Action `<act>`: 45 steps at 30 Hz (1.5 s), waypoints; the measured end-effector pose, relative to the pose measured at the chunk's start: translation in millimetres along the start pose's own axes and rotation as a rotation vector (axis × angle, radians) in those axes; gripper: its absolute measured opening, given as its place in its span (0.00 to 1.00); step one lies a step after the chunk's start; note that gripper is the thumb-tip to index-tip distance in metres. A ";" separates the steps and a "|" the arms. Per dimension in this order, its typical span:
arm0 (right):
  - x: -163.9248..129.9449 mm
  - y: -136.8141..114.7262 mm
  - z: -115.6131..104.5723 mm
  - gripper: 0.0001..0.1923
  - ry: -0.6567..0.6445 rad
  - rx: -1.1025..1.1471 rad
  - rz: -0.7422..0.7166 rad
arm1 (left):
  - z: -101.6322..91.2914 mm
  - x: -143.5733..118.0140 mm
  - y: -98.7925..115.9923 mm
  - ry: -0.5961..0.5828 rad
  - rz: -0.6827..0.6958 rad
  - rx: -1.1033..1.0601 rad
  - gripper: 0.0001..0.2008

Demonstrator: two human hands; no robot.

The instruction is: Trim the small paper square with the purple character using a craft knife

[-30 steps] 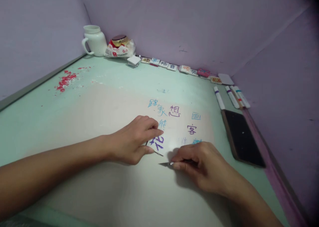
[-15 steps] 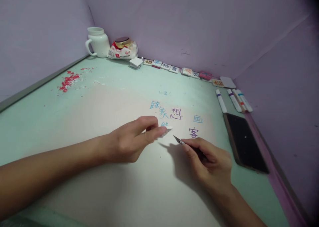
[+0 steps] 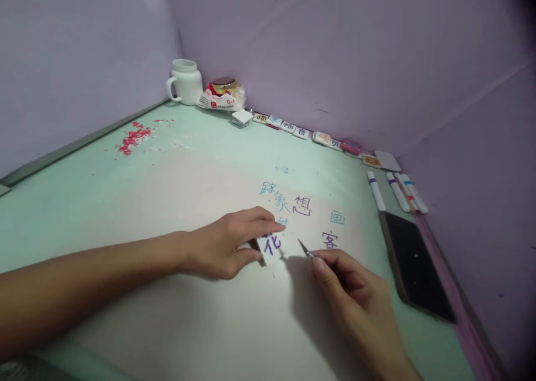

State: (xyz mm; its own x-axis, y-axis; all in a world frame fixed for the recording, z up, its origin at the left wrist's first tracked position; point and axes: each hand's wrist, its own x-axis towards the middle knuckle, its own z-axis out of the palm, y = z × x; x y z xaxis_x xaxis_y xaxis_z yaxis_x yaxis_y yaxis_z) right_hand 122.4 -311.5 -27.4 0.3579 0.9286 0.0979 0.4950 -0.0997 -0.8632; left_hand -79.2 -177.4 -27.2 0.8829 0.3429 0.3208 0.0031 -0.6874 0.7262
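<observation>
While the left hand (image 3: 226, 250) pinches a small white square piece with a purple written character (image 3: 270, 246) between thumb and fingers, holding it tilted just above the sheet, the right hand (image 3: 355, 297) is closed around a thin craft knife with a grey pointed blade (image 3: 305, 250), tip aimed at the piece and just beside it

Progress, as judged: this one character appears cut free of the large pale paper sheet (image 3: 201, 314). Other written characters, blue and purple (image 3: 302, 205), sit uncut on the sheet beyond the hands, so most of the cutting looks left to do. A row of small lettered square tiles (image 3: 293, 129) lies along the far wall, possibly finished pieces; cannot confirm

Surface: pale green tabletop (image 3: 75, 202), red crumbs (image 3: 134, 138) scattered at far left. White ceramic mug (image 3: 184, 82) and a crumpled red-and-white packet (image 3: 221, 95) in the far corner. White marker pens (image 3: 397, 190) and a black phone (image 3: 414, 269) lie at right. Plain lilac walls (image 3: 335, 46) enclose the desk on three sides
</observation>
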 end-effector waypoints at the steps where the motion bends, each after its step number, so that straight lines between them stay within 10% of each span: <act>1: -2.4 -0.6 1.8 0.11 0.017 -0.051 -0.032 | 0.4 -0.7 0.8 -0.012 0.014 0.063 0.21; 9: -13.9 4.7 3.0 0.10 0.086 -0.564 -0.395 | 2.4 -2.6 2.3 -0.074 0.023 0.305 0.27; 35: -12.1 7.8 8.6 0.10 0.043 -0.660 -0.533 | 7.7 -3.3 -2.7 -0.044 0.025 0.345 0.21; 45: -9.0 5.1 3.5 0.10 0.052 -0.744 -0.795 | 0.8 -0.3 3.5 -0.115 0.025 0.293 0.19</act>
State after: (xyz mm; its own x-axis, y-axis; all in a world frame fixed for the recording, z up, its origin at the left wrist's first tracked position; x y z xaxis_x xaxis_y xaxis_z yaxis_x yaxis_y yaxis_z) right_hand 118.9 -319.1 -34.5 -0.2514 0.8088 0.5316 0.9488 0.3144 -0.0296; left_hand -79.1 -180.4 -25.2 0.9316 0.2605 0.2535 0.1010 -0.8555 0.5079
